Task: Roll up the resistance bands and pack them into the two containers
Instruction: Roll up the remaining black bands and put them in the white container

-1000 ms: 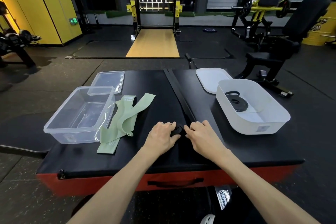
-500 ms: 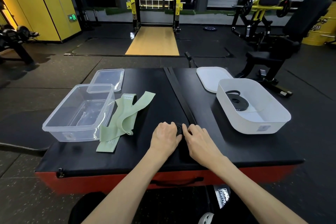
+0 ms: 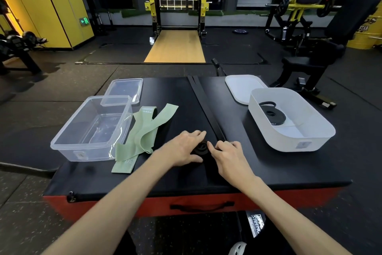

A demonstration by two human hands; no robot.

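A long black resistance band [image 3: 203, 102] lies stretched along the middle of the black padded platform [image 3: 268, 170]. Its near end is wound into a small roll [image 3: 201, 149]. My left hand [image 3: 184, 147] and my right hand [image 3: 228, 156] pinch that roll from either side. Loose green bands [image 3: 144, 132] lie in a heap to the left, against an empty clear container [image 3: 91, 128]. On the right stands a white container [image 3: 289, 122] holding one rolled black band [image 3: 272, 115].
A clear lid [image 3: 124, 90] lies behind the clear container, a white lid [image 3: 241, 87] behind the white one. The platform has a red front with a black handle [image 3: 201, 207]. A squat rack [image 3: 177, 14] and weight machines [image 3: 310, 33] stand on the gym floor beyond.
The roll between my hands has grown a little and moved slightly forward along the band. Both hands stayed on it.
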